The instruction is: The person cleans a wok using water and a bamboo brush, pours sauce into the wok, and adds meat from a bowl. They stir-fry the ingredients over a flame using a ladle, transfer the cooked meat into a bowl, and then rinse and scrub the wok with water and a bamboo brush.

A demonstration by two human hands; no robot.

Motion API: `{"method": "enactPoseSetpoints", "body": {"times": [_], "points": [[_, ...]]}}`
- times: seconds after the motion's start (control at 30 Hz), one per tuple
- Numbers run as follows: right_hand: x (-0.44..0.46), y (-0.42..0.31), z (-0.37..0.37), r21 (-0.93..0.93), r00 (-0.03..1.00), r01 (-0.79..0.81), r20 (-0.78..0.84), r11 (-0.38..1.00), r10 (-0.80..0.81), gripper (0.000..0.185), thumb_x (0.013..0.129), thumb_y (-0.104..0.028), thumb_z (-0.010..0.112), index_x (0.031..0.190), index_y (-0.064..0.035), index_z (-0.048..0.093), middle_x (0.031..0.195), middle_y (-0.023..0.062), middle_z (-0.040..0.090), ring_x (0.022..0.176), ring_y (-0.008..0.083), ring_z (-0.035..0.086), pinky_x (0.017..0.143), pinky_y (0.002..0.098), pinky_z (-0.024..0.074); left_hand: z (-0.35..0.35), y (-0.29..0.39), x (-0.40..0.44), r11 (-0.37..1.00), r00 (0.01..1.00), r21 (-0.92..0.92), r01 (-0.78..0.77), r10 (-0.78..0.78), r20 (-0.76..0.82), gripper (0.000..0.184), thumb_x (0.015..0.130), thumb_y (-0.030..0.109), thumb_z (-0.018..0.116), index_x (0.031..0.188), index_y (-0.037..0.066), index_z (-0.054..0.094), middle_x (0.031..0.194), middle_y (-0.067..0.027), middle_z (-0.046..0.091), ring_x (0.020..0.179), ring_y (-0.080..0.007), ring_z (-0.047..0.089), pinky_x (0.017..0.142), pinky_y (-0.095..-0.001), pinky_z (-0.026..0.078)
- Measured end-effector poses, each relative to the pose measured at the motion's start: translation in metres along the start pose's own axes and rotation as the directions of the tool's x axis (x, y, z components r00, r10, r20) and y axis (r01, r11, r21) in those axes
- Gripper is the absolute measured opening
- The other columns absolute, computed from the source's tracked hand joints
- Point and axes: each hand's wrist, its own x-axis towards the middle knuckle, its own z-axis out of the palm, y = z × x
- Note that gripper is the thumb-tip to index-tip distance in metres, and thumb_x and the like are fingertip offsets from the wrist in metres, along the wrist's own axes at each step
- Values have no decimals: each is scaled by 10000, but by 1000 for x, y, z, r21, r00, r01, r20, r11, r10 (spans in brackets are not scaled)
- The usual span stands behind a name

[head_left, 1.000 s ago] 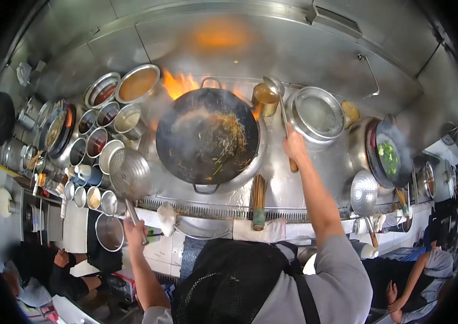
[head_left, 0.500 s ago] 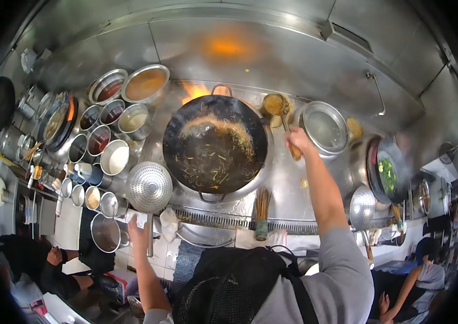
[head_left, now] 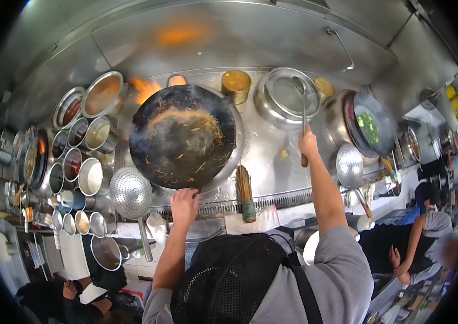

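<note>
Liquid with shredded food and steam fills the large black wok (head_left: 177, 143) on the stove. My left hand (head_left: 184, 205) is at the wok's near edge, by its near handle, fingers bent; whether it grips the handle is hidden. My right hand (head_left: 307, 141) is closed around the handle of a ladle (head_left: 304, 102), whose bowl is over the steel pot of clear liquid (head_left: 292, 93) at the right. The perforated strainer (head_left: 131, 193) rests left of the wok with its handle pointing toward me.
Flames (head_left: 145, 90) rise behind the wok. Sauce containers (head_left: 72, 164) crowd the left. A bamboo brush (head_left: 245, 194) lies near the front edge, and an amber container (head_left: 236, 85) stands behind. A second wok (head_left: 372, 125) holds greens at the right. Other people sit or stand at both sides.
My left hand has left the strainer's handle and moved right to the wok's edge. My right hand has moved the ladle from the amber container to the pot of clear liquid.
</note>
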Motion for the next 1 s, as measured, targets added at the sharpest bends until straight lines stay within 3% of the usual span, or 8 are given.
{"method": "enactPoseSetpoints", "body": {"times": [0.07,0.13,0.17,0.33,0.6,0.8,0.93,1.0], "points": [[14,27,7,85,967,226,-138,970,-213,467,988,-155,605,1428,-25,520,986,291,718,832,453,729,746,545,592,-3,-1,2,997,995,-29,66,-63,72,224,883,208,772,1084,114,744,1029,-83,709,1045,-306,655,978,-460,439],[-1,-1,-35,803,903,-410,423,433,71,314,994,-119,615,1284,-3,598,785,115,652,627,214,655,560,395,564,-3,-1,-1,999,998,-16,39,-38,52,202,881,206,771,1057,111,740,1008,-81,711,1030,-310,661,974,-462,441],[-17,-10,-50,847,899,-427,436,317,46,307,992,-122,649,1266,-11,566,765,17,564,563,63,503,475,266,455,-4,-3,-2,1000,999,-13,22,-21,42,190,888,195,765,1056,109,739,1007,-83,712,1020,-309,664,954,-455,453],[-91,-39,-120,852,852,-521,522,45,-31,464,1027,-121,633,1435,-23,435,824,43,587,532,63,476,448,249,399,-13,-12,13,973,997,-221,70,-71,1,155,910,141,753,1053,89,724,987,-110,703,936,-327,680,842,-445,518],[-197,-103,-187,770,756,-620,637,151,-149,525,1017,-98,618,1501,-28,428,824,73,592,477,62,437,379,237,350,11,-28,145,950,992,-310,28,-64,-106,154,956,100,706,1082,13,704,1006,-166,704,878,-306,704,792,-388,567],[-222,-118,-161,721,717,-513,659,466,-229,652,987,-88,676,1584,-30,420,801,50,599,486,83,489,412,257,394,77,-37,216,672,888,-599,435,-430,163,278,909,212,745,1080,-2,695,1057,-199,726,979,-368,722,871,-444,577],[-180,-62,-105,594,859,-130,467,794,-209,672,977,-123,692,1595,-66,435,874,132,708,596,219,672,563,346,523,74,-90,200,961,970,-137,241,-235,56,284,942,262,696,1087,17,693,1063,-180,739,1008,-354,707,910,-427,548],[-145,-22,-74,267,867,494,-80,828,-491,627,963,-124,681,1557,-70,485,1011,283,740,835,443,745,731,450,583,49,-92,171,931,942,-173,322,-296,160,267,945,245,684,1131,54,675,1054,-184,742,1003,-357,717,896,-444,550]]}}
